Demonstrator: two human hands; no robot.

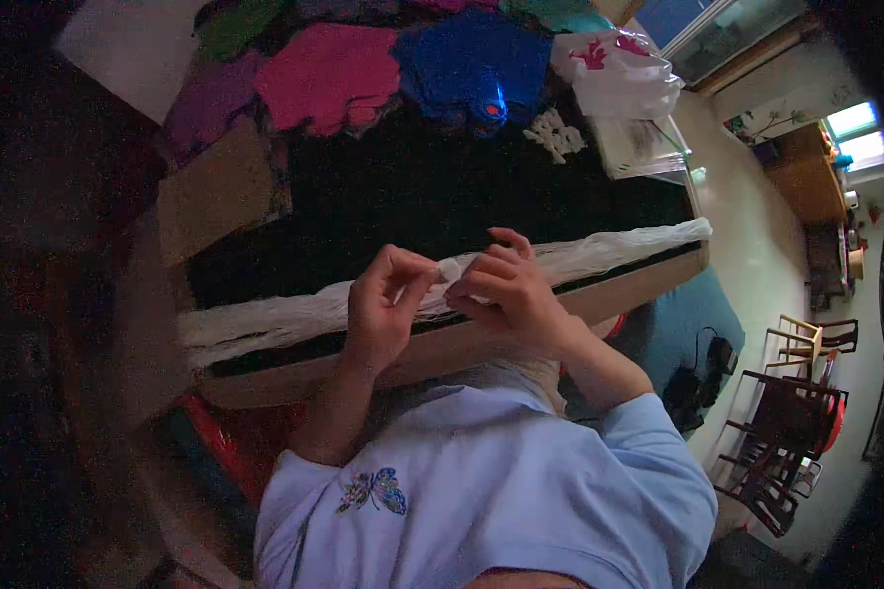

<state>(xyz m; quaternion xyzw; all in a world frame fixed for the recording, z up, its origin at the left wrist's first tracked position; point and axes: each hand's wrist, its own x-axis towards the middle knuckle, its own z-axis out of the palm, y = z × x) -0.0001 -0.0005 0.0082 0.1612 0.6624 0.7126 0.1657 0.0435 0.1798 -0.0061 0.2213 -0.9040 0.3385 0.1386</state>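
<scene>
Over white thread bundle: left hand pinching small white piece; right hand curled beside piece, hold unclear. Bundle could tangle if either hand snags loose strands.

Left hand and right hand close together, left fingers pinched, right ones curled, forearms aslant

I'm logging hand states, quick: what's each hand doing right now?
Left hand: closed, thumb and fingertip pinching a small white piece.
Right hand: curled close by that piece; whether it grips anything cannot be told.
</scene>
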